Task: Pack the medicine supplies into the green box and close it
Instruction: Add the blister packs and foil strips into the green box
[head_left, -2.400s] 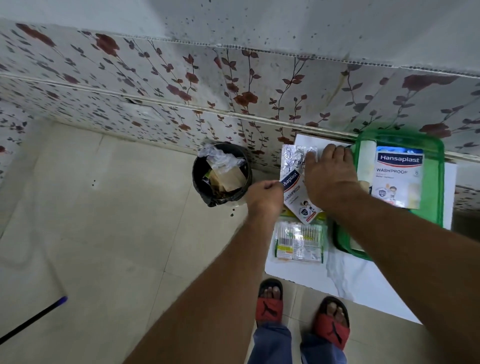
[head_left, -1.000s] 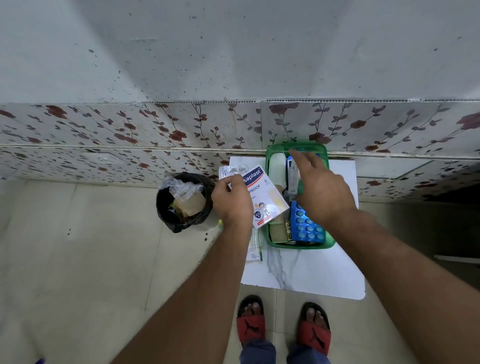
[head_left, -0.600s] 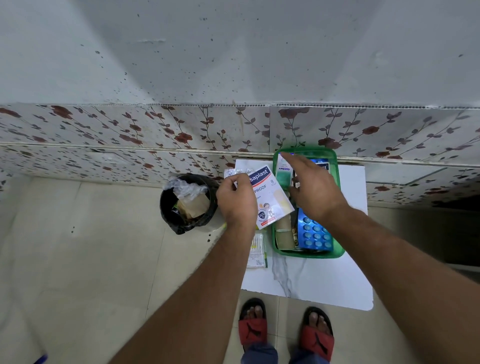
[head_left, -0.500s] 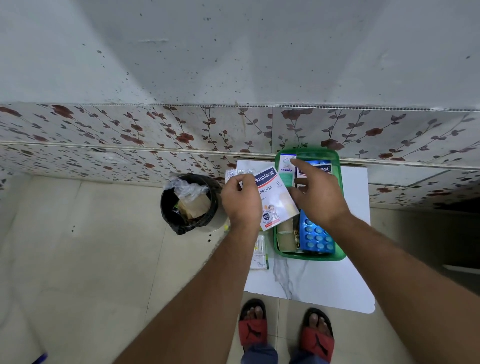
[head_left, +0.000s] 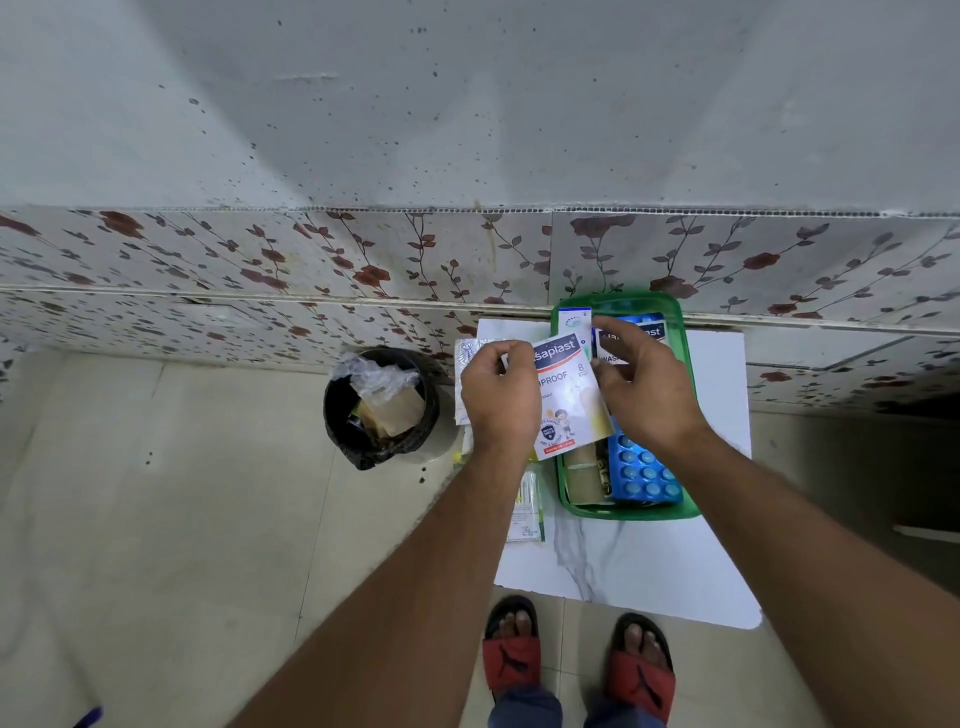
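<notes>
A grey speckled wall (head_left: 467, 114) with a band of flower-patterned tile fills the far side, and a pale tiled floor (head_left: 171, 519) lies near. A white marbled desk (head_left: 649, 566) stands against the wall at the right, with a black-lined bin (head_left: 382, 415) holding crumpled wrappers on the floor just left of it. The green box (head_left: 687, 405) sits open on the far part of the desk, touching the wall. The left hand (head_left: 498, 397) holds a plaster packet (head_left: 569, 397) tilted over the box's left edge, its grip pinched on the packet's left side. The right hand (head_left: 647, 387) is over the middle of the box, fingers bent down onto a second plaster packet (head_left: 641, 332) lying at the far end; whether its grip has closed on anything cannot be told. In the near half of the box lie a blue blister sheet (head_left: 647, 475) and, left of it, a brown roll (head_left: 582, 475). A small carton (head_left: 574, 318) stands in the far left corner. A foil strip (head_left: 467, 364) shows behind the left hand, and a cotton bud packet (head_left: 527, 514) lies on the desk left of the box. Red sandals (head_left: 511, 657) show below.
</notes>
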